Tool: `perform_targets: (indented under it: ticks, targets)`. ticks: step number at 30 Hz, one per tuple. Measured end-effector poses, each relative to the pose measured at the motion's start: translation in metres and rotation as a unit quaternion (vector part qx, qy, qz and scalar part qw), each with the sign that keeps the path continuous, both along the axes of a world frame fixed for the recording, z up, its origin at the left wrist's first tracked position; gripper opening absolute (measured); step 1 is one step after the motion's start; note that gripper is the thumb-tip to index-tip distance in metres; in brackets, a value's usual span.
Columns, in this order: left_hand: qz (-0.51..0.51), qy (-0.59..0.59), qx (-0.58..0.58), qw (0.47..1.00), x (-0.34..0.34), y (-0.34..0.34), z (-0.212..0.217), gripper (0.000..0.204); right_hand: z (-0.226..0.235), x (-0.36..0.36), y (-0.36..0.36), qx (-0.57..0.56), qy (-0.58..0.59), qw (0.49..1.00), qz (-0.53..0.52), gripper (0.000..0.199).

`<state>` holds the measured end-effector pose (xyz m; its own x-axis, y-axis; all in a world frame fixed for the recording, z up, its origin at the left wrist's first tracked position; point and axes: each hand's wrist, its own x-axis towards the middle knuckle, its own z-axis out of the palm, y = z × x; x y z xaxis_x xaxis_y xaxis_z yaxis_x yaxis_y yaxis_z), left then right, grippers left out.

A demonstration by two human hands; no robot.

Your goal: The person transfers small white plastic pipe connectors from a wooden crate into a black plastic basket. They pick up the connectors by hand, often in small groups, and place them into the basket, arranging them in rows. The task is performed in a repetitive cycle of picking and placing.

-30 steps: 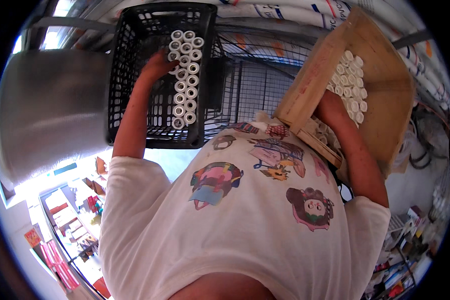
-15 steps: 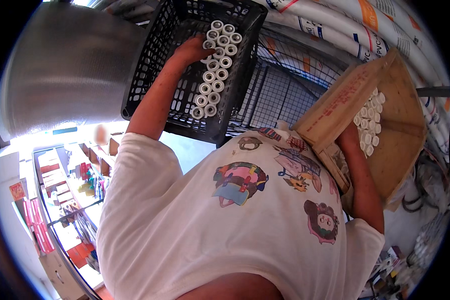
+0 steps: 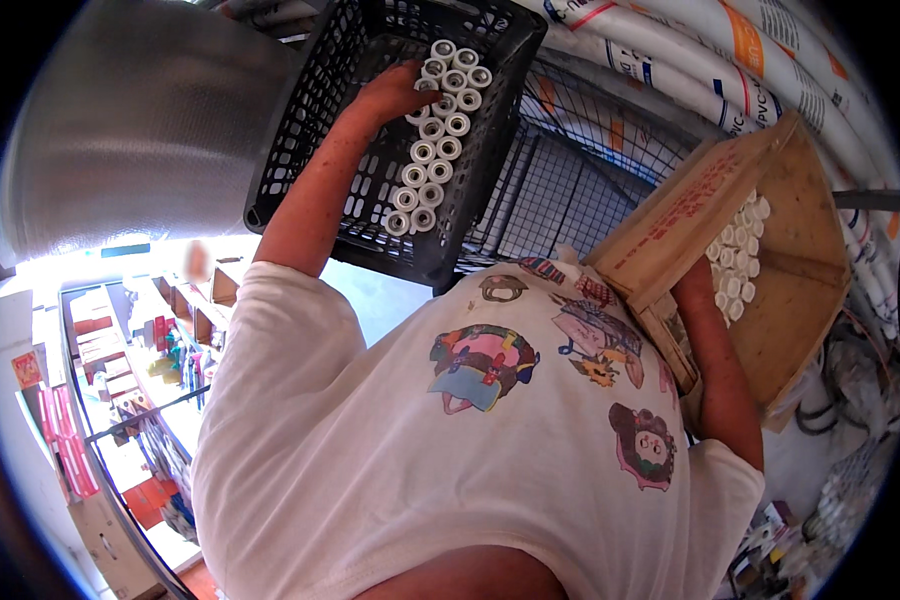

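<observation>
My left hand (image 3: 395, 97) reaches into a black plastic crate (image 3: 305, 165). Its thumb and fingers are bent around a white pipe fitting (image 3: 425, 87) at the edge of the group. Several similar round white fittings (image 3: 431, 128), with metal-lined holes facing up, stand in rows on the crate floor. My right hand (image 3: 694, 287) is inside a brown box (image 3: 805, 225) at the right, behind its near wall. Its fingers are hidden there, so its grip does not show. Beside it lies a loose pile of white fittings (image 3: 738, 255).
Long white pipes (image 3: 660, 75) are stacked behind the crate and box. Dark wire mesh (image 3: 540, 200) stands between them. A large roll of clear wrap (image 3: 140, 140) is at the left, with stocked shelves (image 3: 150, 400) below it. Plastic-wrapped goods (image 3: 860, 480) lie lower right.
The view has shifted slightly. My left hand stays by the same fittings, its thumb a little changed in place. The right hand remains in the box, with the visible pile slightly rearranged.
</observation>
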<state>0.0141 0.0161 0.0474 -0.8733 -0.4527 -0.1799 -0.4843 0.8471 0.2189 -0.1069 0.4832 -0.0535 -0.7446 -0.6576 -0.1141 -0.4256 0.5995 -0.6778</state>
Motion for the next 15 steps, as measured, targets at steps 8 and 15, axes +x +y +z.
perform_targets:
  ticks: [8,15]
  targets:
    - [0.011,0.026,-0.010,1.000,0.001,0.002,0.000,0.064,0.021,-0.007,0.001,0.135,0.100,0.985,0.050,0.028]
    - [0.010,0.034,-0.004,0.999,0.000,0.001,0.000,0.064,0.042,-0.023,0.011,0.081,0.044,0.996,0.007,0.023]
